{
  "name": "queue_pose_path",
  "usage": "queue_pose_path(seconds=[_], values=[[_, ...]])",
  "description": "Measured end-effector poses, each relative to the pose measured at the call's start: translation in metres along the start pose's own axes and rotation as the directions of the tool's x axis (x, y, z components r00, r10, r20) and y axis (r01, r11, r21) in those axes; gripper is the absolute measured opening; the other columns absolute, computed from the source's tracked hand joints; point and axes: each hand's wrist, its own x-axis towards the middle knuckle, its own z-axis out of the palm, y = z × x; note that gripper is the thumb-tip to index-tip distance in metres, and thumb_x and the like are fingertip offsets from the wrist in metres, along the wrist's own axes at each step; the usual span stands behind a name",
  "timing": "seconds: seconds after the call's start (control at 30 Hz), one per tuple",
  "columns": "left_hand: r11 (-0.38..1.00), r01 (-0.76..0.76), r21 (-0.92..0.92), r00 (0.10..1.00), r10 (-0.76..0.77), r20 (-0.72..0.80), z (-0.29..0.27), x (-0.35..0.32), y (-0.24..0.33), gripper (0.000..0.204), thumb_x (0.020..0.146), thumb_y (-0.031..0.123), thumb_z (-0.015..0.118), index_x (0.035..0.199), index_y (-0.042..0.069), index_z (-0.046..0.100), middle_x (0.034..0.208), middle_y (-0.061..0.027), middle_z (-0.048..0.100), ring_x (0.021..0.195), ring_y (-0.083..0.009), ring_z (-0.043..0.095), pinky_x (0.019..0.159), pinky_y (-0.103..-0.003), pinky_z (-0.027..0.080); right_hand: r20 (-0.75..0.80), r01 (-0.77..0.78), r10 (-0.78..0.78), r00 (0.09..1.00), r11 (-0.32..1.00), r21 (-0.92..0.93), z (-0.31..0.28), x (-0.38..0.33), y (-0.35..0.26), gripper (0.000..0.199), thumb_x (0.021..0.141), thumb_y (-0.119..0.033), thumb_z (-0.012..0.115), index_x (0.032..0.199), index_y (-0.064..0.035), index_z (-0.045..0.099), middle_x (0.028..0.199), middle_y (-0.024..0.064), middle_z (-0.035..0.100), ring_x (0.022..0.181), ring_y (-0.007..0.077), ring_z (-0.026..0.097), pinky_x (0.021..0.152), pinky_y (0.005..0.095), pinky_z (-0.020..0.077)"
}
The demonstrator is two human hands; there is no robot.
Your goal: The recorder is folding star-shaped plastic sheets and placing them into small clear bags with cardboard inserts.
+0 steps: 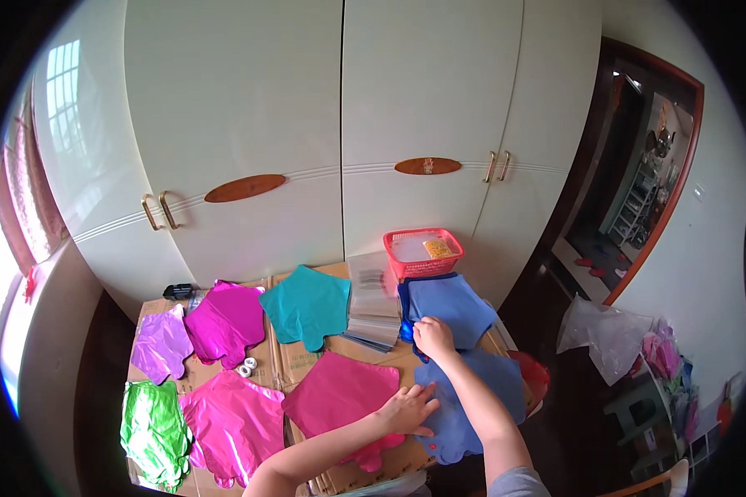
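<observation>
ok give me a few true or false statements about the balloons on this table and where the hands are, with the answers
1. The right hand is on the blue foil balloons near the red basket. True.
2. The left hand rests on the green balloon. False: it lies at the edge of the dark pink balloon, touching the lower blue balloon; the green balloon is at the far left.
3. The teal balloon lies behind the dark pink one. True.
4. The red basket sits on the floor. False: it stands at the back of the table, by the cabinet.
</observation>
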Motion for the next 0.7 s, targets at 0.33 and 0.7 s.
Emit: queue_pose_path(seconds=[0.33, 0.7], values=[[0.963, 0.268, 0.028, 0.959, -0.264, -0.107, -0.028, 0.02, -0.042, 0.056, 0.08, 0.045, 0.062, 0.119, 0.007, 0.055, 0.127, -0.0114, 0.055, 0.117, -0.025, 0.05, 0.092, -0.043, 0.042, 0.096, -0.424, 0.417, 0.904, 0.844, 0.329, 0.006, 0.003, 0.023, 0.026, 0.07, -0.029, 0.078, 0.079, -0.0052, 0.072, 0.068, 0.0141, 0.067, 0.062, 0.0235, 0.066, 0.059, 0.0359, 0.0495], [0.931, 0.35, 0.099, 0.935, -0.342, -0.09, -0.006, 0.077, -0.147, 0.039, 0.087, 0.03, 0.053, 0.117, 0.006, 0.054, 0.125, -0.0136, 0.057, 0.123, -0.0263, 0.049, 0.102, -0.047, 0.037, 0.21, -0.52, 0.535, 0.819, 0.535, 0.666, 0.003, 0.005, 0.028, 0.019, 0.075, -0.021, 0.076, 0.073, -0.0034, 0.068, 0.066, 0.0023, 0.065, 0.063, 0.0104, 0.061, 0.057, 0.0272, 0.0471]])
